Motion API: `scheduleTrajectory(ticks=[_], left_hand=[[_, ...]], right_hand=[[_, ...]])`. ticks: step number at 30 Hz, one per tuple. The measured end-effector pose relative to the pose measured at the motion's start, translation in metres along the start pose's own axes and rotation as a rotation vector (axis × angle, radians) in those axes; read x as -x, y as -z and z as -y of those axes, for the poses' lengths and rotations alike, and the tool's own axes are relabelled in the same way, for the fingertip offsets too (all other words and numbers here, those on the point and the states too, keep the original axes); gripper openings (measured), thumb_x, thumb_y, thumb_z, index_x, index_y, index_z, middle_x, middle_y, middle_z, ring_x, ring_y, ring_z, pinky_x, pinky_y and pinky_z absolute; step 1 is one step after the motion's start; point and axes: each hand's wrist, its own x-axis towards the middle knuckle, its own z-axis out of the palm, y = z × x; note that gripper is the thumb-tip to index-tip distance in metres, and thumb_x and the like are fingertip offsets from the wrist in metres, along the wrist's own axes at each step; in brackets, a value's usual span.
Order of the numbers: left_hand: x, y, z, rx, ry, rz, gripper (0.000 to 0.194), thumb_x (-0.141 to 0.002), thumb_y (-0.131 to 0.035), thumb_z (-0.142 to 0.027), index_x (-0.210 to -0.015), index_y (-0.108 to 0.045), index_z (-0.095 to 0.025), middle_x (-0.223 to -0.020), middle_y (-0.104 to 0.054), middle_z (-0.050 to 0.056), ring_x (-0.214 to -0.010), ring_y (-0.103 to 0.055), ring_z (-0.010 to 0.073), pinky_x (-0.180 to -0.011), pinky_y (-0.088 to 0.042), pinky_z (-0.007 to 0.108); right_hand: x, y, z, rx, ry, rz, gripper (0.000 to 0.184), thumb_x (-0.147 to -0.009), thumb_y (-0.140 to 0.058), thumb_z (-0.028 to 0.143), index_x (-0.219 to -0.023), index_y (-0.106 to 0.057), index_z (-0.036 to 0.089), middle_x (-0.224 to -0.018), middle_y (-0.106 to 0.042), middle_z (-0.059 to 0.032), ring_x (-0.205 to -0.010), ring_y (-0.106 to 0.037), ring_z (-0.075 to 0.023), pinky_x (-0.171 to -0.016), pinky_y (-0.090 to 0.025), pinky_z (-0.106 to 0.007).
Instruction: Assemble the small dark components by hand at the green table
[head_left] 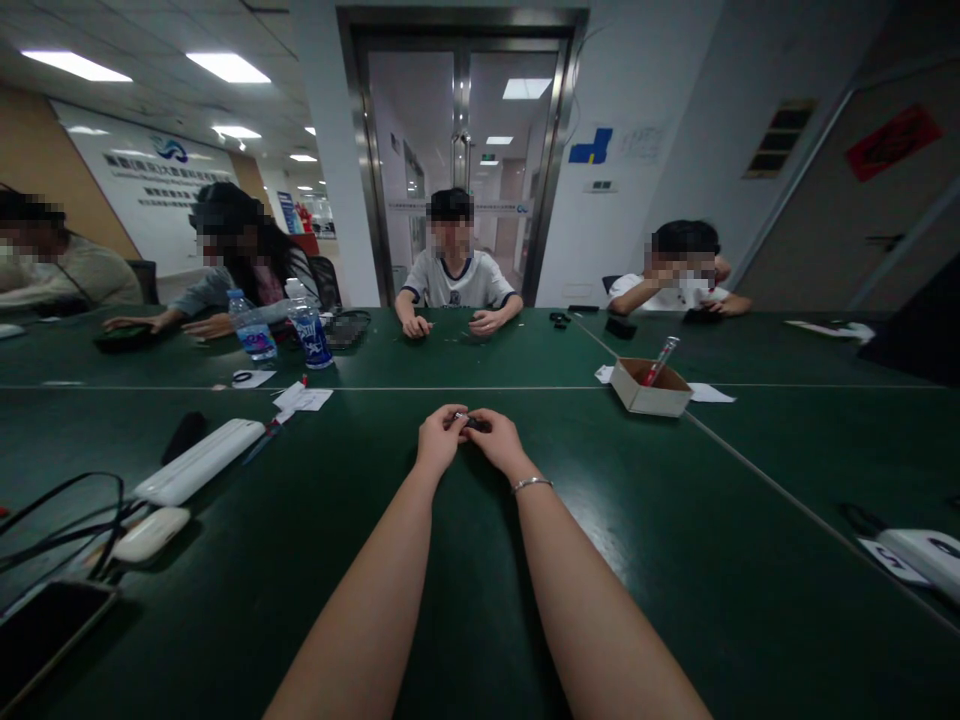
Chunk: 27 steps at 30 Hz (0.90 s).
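Note:
Both my arms stretch forward over the dark green table (480, 620). Between my fingertips is a small dark object (471, 423) with a silvery part, too small and too covered to name. My left hand (441, 438) pinches its left side, near the shiny bit. Opposite, my right hand (498, 440) has its thumb and fingers closed on the right side. The two hands nearly touch, low over the tabletop. A silver bracelet (532, 483) circles my right wrist.
An open cardboard box (651, 390) holding a clear and red tube stands right of my hands. Leftward lie a white power strip (202, 462), cables, a phone (52, 640) and paper slips (302, 398). Two bottles (309, 330) stand farther back. A person (457, 280) sits opposite, others nearby.

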Motion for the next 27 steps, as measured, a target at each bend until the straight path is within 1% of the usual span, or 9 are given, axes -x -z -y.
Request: scheduleTrajectory(ticks=[3,6,8,11,15,21,27], left_hand=[[-0.003,0.000,0.001,0.048,0.015,0.021,0.019,-0.079,-0.068,-0.019,-0.098,-0.070,-0.015,-0.098,-0.069,0.009,-0.085,-0.067,0.0190,-0.072,-0.061,0.030],[-0.007,0.002,0.004,0.066,0.011,0.000,0.019,-0.081,-0.066,-0.016,-0.099,-0.070,-0.014,-0.101,-0.070,0.010,-0.091,-0.067,0.0181,-0.081,-0.059,0.031],[-0.009,0.005,0.006,0.043,-0.005,-0.007,0.021,-0.083,-0.062,-0.013,-0.102,-0.070,-0.015,-0.105,-0.070,0.010,-0.092,-0.067,0.0172,-0.084,-0.057,0.030],[-0.010,0.009,0.009,-0.025,-0.020,0.005,0.023,-0.084,-0.060,-0.013,-0.105,-0.070,-0.017,-0.104,-0.070,0.009,-0.090,-0.067,0.0164,-0.085,-0.056,0.030],[-0.009,0.012,0.005,-0.027,-0.004,-0.004,0.020,-0.084,-0.062,-0.016,-0.103,-0.070,-0.016,-0.097,-0.071,0.008,-0.085,-0.068,0.0167,-0.079,-0.056,0.029],[-0.006,0.013,-0.002,-0.010,0.012,0.003,0.015,-0.084,-0.063,-0.020,-0.095,-0.069,-0.013,-0.089,-0.072,0.010,-0.080,-0.068,0.0174,-0.074,-0.055,0.029],[-0.009,0.012,0.001,-0.010,0.030,-0.032,0.018,-0.083,-0.064,-0.027,-0.089,-0.069,-0.010,-0.076,-0.070,0.009,-0.068,-0.066,0.0156,-0.065,-0.052,0.026]], right_hand=[[-0.002,0.002,-0.006,-0.178,-0.067,-0.009,0.025,-0.069,-0.072,0.013,-0.093,-0.070,0.017,-0.083,-0.069,-0.0023,-0.070,-0.062,-0.0162,-0.066,-0.050,-0.027],[-0.004,0.006,-0.010,-0.390,-0.129,-0.005,0.029,-0.066,-0.073,0.015,-0.095,-0.069,0.015,-0.076,-0.067,-0.0017,-0.057,-0.059,-0.0131,-0.055,-0.048,-0.024],[-0.005,0.009,-0.011,-0.510,-0.145,-0.003,0.029,-0.068,-0.074,0.019,-0.095,-0.069,0.014,-0.072,-0.066,-0.0020,-0.057,-0.059,-0.0132,-0.056,-0.050,-0.024],[-0.005,0.012,-0.010,-0.629,-0.184,-0.021,0.029,-0.069,-0.077,0.025,-0.094,-0.069,0.015,-0.072,-0.068,-0.0035,-0.060,-0.061,-0.0142,-0.061,-0.052,-0.026],[-0.004,0.012,-0.010,-0.706,-0.200,-0.034,0.035,-0.062,-0.084,0.030,-0.092,-0.071,0.016,-0.078,-0.069,-0.0040,-0.062,-0.063,-0.0149,-0.062,-0.054,-0.028],[-0.002,0.014,-0.011,-0.778,-0.188,0.008,0.049,-0.054,-0.087,0.035,-0.096,-0.071,0.016,-0.077,-0.068,-0.0033,-0.066,-0.063,-0.0151,-0.066,-0.054,-0.028],[-0.002,0.015,-0.013,-0.811,-0.175,0.027,0.049,-0.053,-0.088,0.034,-0.096,-0.071,0.017,-0.080,-0.066,-0.0025,-0.069,-0.063,-0.0148,-0.069,-0.054,-0.028]])
